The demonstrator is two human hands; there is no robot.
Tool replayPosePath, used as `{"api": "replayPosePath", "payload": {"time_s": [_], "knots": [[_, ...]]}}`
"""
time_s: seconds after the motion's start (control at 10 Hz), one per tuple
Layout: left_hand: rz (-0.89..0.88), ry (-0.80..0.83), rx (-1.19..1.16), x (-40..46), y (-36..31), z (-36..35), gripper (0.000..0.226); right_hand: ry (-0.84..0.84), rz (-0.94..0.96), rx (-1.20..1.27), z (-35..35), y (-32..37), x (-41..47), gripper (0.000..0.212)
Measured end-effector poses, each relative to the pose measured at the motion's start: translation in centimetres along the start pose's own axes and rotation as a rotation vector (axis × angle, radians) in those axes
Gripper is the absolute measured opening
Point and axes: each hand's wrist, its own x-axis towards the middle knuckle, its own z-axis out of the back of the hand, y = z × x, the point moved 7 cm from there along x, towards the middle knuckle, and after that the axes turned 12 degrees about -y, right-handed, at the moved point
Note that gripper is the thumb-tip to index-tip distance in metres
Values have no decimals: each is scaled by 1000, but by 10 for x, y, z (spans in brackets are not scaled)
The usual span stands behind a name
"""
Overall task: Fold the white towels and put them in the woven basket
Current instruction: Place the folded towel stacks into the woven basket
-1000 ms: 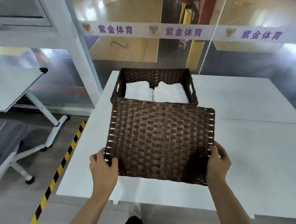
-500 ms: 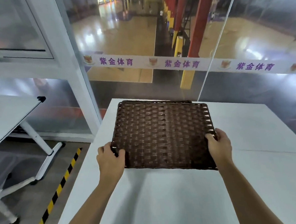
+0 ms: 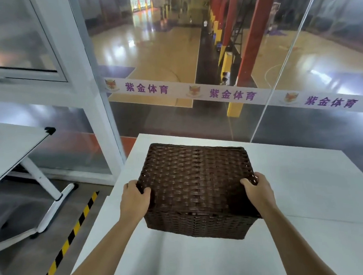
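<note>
Glass partitions with a purple-lettered white strip look onto a sports hall behind the white worktop (image 3: 307, 193). Between the hands, the flat dark brown woven lid (image 3: 195, 177) now sits on the dark brown woven basket (image 3: 196, 225); a second ago it hung tilted in front of the open basket, where folded white towels showed. They are now hidden beneath it. The left hand (image 3: 134, 200) and right hand (image 3: 258, 191) each grip a near corner of the lid. The task looks all but finished; only releasing remains.
</note>
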Motion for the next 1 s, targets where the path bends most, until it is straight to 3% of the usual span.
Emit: {"api": "replayPosePath", "payload": {"time_s": [0.8, 0.9, 1.0], "knots": [[-49, 58, 65, 15, 9, -16, 50, 11, 13, -53, -6, -10, 5, 53], [-163, 60, 171, 13, 3, -11, 59, -19, 91, -96, 0, -2, 4, 57], [-336, 6, 250, 6, -15, 0, 49, -63, 257, -154, 1, 20, -10, 57]]}}
